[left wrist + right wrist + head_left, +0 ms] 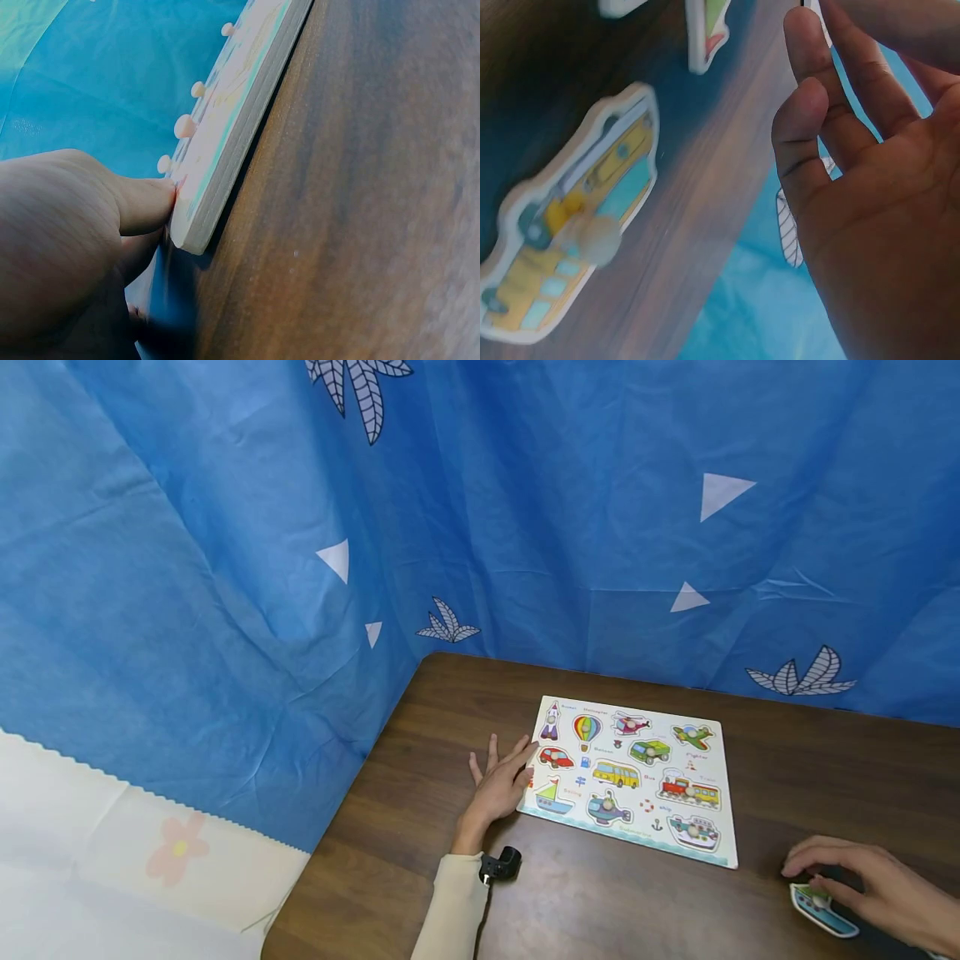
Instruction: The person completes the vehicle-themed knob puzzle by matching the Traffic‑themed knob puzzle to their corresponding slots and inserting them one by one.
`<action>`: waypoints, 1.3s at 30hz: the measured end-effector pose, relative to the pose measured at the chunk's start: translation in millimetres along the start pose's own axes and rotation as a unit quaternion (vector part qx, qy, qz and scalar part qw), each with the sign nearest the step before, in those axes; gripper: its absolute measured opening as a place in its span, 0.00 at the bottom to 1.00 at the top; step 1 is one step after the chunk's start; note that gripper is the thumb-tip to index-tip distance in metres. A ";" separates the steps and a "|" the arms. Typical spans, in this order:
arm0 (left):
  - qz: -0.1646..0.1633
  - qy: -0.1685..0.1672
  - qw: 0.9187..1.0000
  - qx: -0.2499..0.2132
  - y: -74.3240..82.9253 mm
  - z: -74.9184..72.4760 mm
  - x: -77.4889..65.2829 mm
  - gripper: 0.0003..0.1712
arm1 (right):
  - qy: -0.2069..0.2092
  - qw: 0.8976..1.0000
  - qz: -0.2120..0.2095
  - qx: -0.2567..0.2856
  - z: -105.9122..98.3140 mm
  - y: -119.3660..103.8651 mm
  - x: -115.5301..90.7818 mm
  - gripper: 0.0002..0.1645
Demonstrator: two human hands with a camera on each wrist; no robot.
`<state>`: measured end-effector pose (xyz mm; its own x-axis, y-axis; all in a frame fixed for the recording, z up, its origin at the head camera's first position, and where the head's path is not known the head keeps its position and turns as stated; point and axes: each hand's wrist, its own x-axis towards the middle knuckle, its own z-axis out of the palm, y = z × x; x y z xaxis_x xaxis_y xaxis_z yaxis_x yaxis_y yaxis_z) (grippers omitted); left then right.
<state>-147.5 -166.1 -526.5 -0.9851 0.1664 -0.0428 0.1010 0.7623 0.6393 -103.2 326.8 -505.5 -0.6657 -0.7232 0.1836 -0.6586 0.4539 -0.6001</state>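
Observation:
The light wooden puzzle board (652,850), covered in vehicle pictures and small knobs, lies flat on the table. My left hand (501,785) rests at its left edge, fingers spread and the thumb (150,204) touching the near corner. To the right of the board, my right hand (873,885) pinches a knobbed boat puzzle piece (817,917) with a blue hull and some green, close over the tabletop. In the right wrist view the other fingers (801,124) are lightly bent, and the thumb and index tips are out of frame.
A yellow knobbed vehicle piece (626,161) lies near my right hand, with a green-and-red piece (714,19) beyond it. The brown table (397,777) meets blue curtains (562,527) at the back and left. White flowered cloth (112,860) hangs at the lower left.

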 end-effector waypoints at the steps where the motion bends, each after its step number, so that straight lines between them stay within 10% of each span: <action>1: 0.001 0.000 1.000 0.000 -0.2 0.3 0.0 0.27 | -0.003 1.000 -0.004 0.007 -0.6 0.7 -2.2 0.34; 19: 0.001 0.001 1.000 0.002 -2.7 3.2 1.1 0.28 | -0.084 0.988 0.015 0.126 -0.5 20.6 -20.2 0.33; 39: 0.000 -0.006 1.000 0.002 -0.4 -1.1 -0.3 0.28 | -0.094 0.989 0.056 0.102 5.7 11.9 -16.7 0.20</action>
<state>-147.3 -167.1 -525.9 -0.9833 0.1747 -0.0518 0.1023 0.7647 0.6362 -98.0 341.3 -520.2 -0.6410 -0.7670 -0.0283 -0.4873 0.4352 -0.7571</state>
